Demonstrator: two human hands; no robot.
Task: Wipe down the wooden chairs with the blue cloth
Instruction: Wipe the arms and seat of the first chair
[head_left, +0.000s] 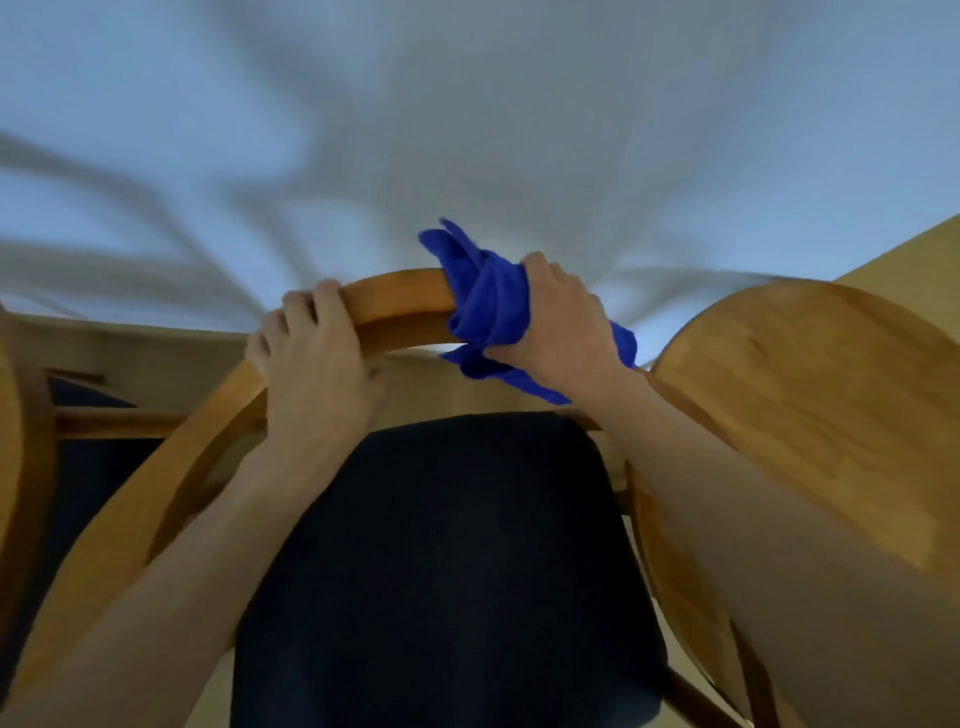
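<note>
On the curved, honey-coloured wooden top rail (400, 301) of the nearest chair: both hands, side by side. Left hand (317, 358) at the rail's left bend, fingers (298, 312) curled over the far edge, thumb tucked beneath, grip closed round the bare wood. Right hand (561, 322) further right along the same rail, grip closed round a bunched, bright blue microfibre cloth (488, 306) and pressing it against the wood. Cloth wrapped over the rail, one loose corner sticking up beyond the rail, another end hanging below it under the wrist. Both bare forearms reaching up to the rail from the lower corners of the view.

Below the rail, on the near side: the chair's dark navy padded seat (447, 571), framed at the left by the rail's downward sweep into a wooden side post (130, 514). Right of the rail, just beside it: the rounded, honey-coloured wooden back (810, 389) of a second chair, partly hidden by the right forearm. Left of the rail, at the edge of the view: part of a third wooden chair (15, 441) with a dark seat behind it. Beyond the rail: the pale wooden edge of a tabletop (145, 358), and above it a blurred light grey-blue surface crossed by soft shadows.
</note>
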